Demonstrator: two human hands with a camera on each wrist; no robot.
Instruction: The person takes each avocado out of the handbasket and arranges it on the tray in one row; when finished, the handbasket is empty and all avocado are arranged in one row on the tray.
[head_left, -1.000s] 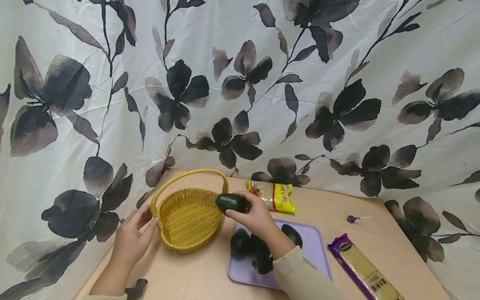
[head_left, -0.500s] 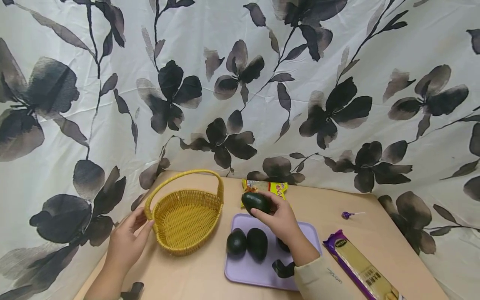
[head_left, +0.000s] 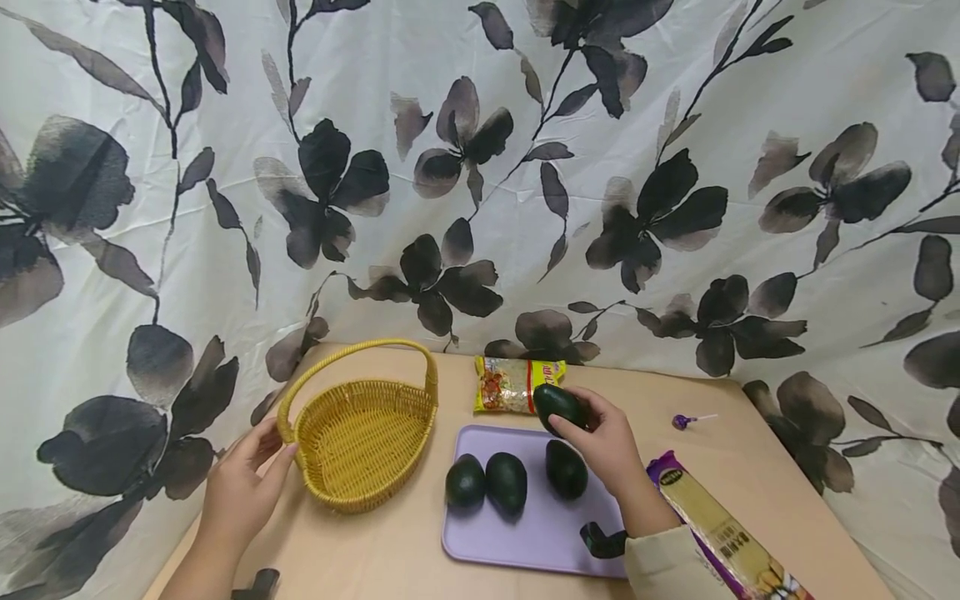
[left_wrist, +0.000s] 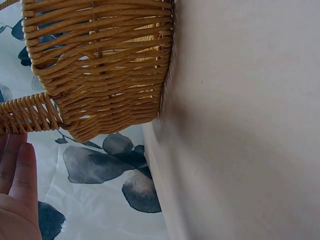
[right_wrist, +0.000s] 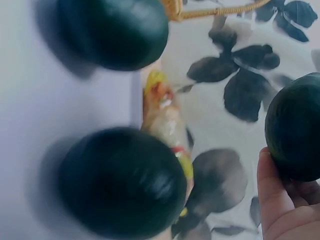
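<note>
A dark green avocado [head_left: 559,408] is gripped in my right hand [head_left: 606,433], raised over the far right part of the lilac tray [head_left: 525,546]. Three more avocados lie on that tray: one at the left [head_left: 465,482], one beside it [head_left: 506,484], and one at the right [head_left: 566,469]. My left hand [head_left: 243,487] holds the yellow wicker basket [head_left: 367,450] at the left foot of its arched handle, thumb in front and fingers behind. Nothing lies inside the basket. In the right wrist view, the held avocado [right_wrist: 297,127] rests between thumb and fingers.
Behind the tray lies a yellow food packet [head_left: 510,385]. To the right are a purple lollipop [head_left: 681,422] and a long purple-and-gold noodle packet [head_left: 723,529]. A floral curtain [head_left: 480,208] hangs along the table's back edge.
My right hand has carried the avocado rightward, from beside the basket's rim to above the tray's far right. My left hand stays at the basket. The head view has shifted slightly.
</note>
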